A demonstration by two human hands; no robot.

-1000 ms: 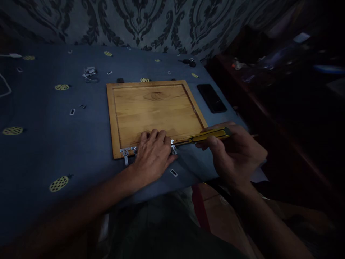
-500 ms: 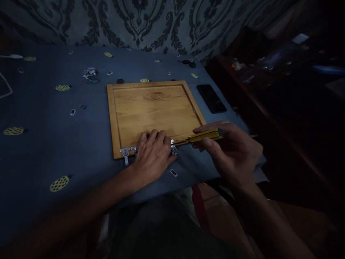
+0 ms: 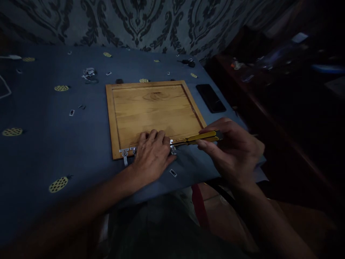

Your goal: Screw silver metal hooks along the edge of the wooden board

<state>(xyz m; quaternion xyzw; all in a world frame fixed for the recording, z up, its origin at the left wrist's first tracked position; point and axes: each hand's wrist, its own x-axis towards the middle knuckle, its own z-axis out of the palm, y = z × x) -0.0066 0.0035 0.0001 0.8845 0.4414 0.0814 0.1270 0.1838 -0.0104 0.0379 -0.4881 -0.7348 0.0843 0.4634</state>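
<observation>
A framed wooden panel (image 3: pixel 155 111) lies flat on the blue cloth. My left hand (image 3: pixel 152 154) rests on its near edge, fingers bent over the wood and metal fittings; what lies beneath the palm is hidden. My right hand (image 3: pixel 231 151) grips yellow-handled pliers (image 3: pixel 203 136) between thumb and fingers. The pliers' jaws point left, at the near edge beside my left hand, close to a shiny metal fitting (image 3: pixel 173 148). Another metal fitting (image 3: pixel 125 154) sits at the panel's near left corner, partly past the edge.
A black phone (image 3: pixel 211 98) lies right of the panel. Metal pieces (image 3: pixel 89 73) and small screws (image 3: pixel 82 107) are on the cloth to the left. A dark tool (image 3: pixel 188 63) lies at the back. Dark furniture with clutter (image 3: pixel 238 64) stands at the right.
The fingers of my right hand have shifted slightly on the pliers' handles, and the handles sit closer together. My left hand stays on the panel edge.
</observation>
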